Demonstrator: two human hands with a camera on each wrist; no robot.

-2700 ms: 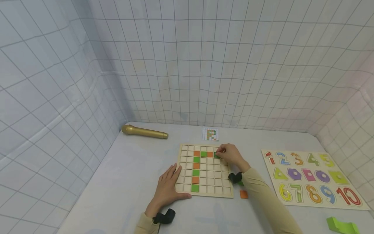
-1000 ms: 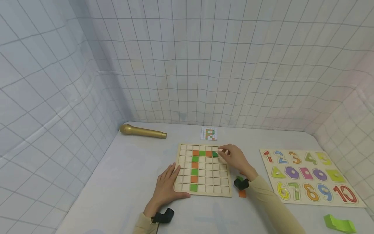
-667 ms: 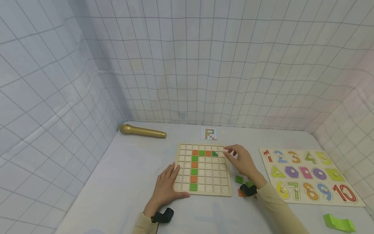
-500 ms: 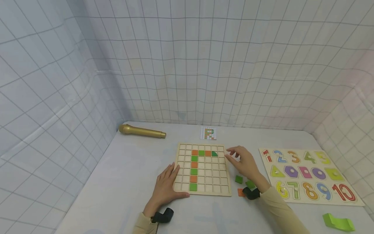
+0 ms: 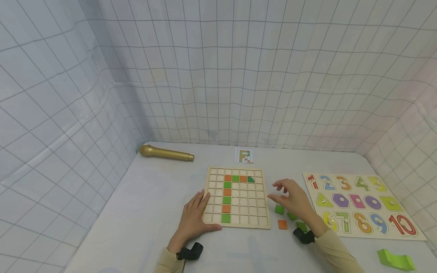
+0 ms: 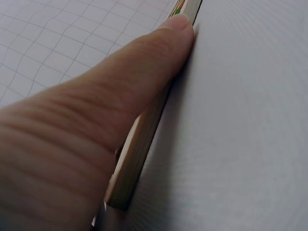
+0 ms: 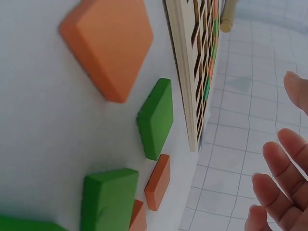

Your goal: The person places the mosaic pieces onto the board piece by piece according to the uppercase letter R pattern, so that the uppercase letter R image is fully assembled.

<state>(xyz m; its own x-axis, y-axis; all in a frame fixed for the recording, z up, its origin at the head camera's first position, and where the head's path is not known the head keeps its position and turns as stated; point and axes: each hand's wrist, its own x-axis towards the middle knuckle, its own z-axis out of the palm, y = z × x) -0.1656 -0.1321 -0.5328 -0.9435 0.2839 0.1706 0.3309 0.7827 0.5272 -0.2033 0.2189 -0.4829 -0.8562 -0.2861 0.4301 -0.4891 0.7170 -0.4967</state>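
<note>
My left hand point(image 5: 194, 218) rests at the near-left corner of a wooden grid board point(image 5: 252, 204), fingers along its left side. In the left wrist view the thumb point(image 6: 159, 48) lies against the board's edge point(image 6: 137, 154). Orange and green square tiles fill a column and part of a row, and a dark green rounded tile point(image 5: 250, 179) ends that row. Right of the board hovers my right hand point(image 5: 295, 201), thumb and fingers apart, holding nothing. Below it lie loose tiles, among them an orange tile point(image 7: 113, 43) and a green tile point(image 7: 156, 120).
A small card with a coloured grid pattern point(image 5: 244, 155) lies behind the board. At the back left is a gold microphone point(image 5: 166, 153). A number and shape puzzle board point(image 5: 346, 206) lies on the right, with a green curved block point(image 5: 396, 260) in front of it.
My right hand has let go of the dark green tile, which stays in the board. It has drawn back rightward and nearer, uncovering loose tiles. My left hand stays put.
</note>
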